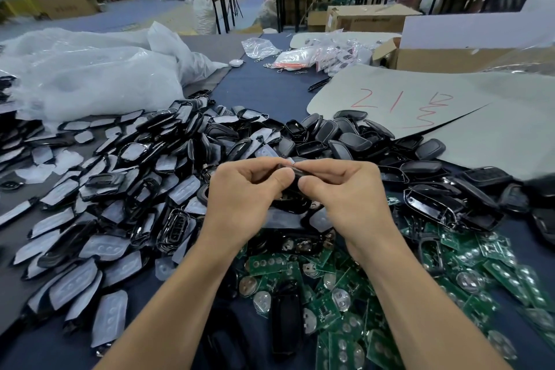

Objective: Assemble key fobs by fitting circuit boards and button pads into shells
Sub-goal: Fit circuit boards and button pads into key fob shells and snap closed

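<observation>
A black key fob shell (295, 175) is held above the table between both hands, mostly hidden by the fingers. My left hand (244, 189) pinches its left end with thumb and curled fingers. My right hand (342, 189) pinches its right end the same way. A big heap of black front shells with translucent button pads (120, 189) covers the left of the table. Plain black back shells (354, 141) lie behind and to the right of my hands. Green circuit boards (345, 303) with coin cells are piled below my wrists and to the right.
Large clear plastic bags (90, 75) lie at the back left. A grey sheet (420, 105) with red writing covers the right, with a cardboard box (450, 57) and small bagged parts (318, 57) behind it. Bare dark blue tablecloth (264, 90) shows in the middle back.
</observation>
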